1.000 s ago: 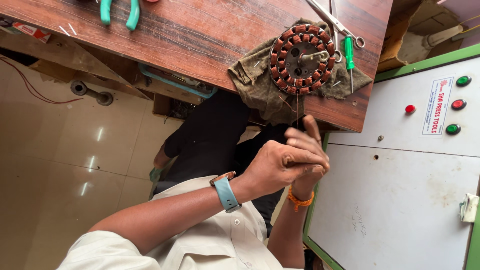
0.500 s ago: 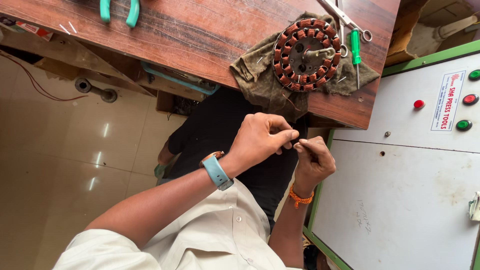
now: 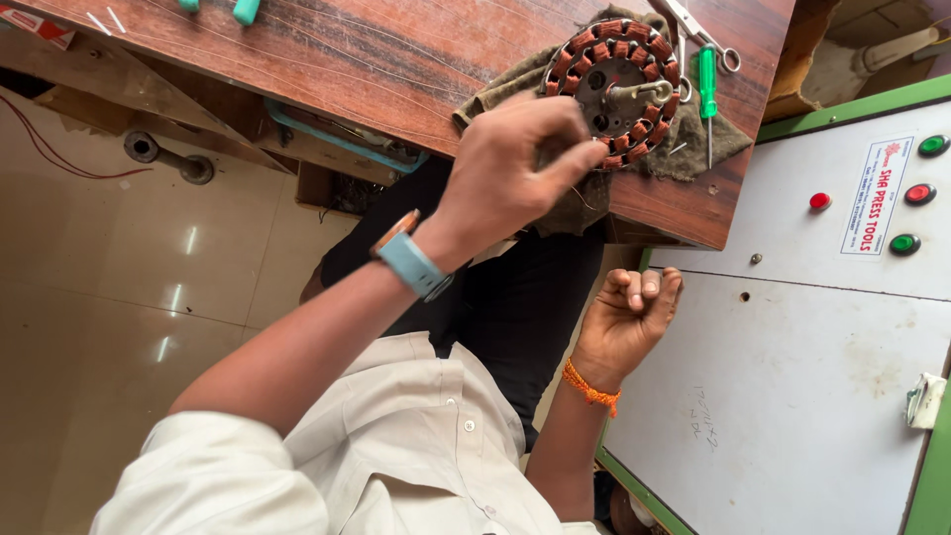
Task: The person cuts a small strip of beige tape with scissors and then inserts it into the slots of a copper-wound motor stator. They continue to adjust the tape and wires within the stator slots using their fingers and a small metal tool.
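A round motor stator [image 3: 619,84] with copper-coloured coils lies on an olive cloth [image 3: 713,149] at the near edge of a wooden table [image 3: 347,59]. My left hand [image 3: 510,168], with a blue watch on its wrist, reaches up to the stator's near rim. Its fingertips are pinched together there on a thin wire that is barely visible. My right hand [image 3: 629,317], with an orange thread on its wrist, is curled into a fist below the table edge, apart from the stator. I cannot see anything in it.
A green-handled screwdriver [image 3: 707,84] and scissors [image 3: 698,25] lie beside the stator. Teal tool handles [image 3: 233,8] sit at the table's far side. A white cabinet [image 3: 812,376] with red and green buttons [image 3: 819,201] stands to the right. The floor on the left is tiled.
My hands were together in front of my chest. The left has since risen to the stator's rim and the right has dropped and closed into a fist.
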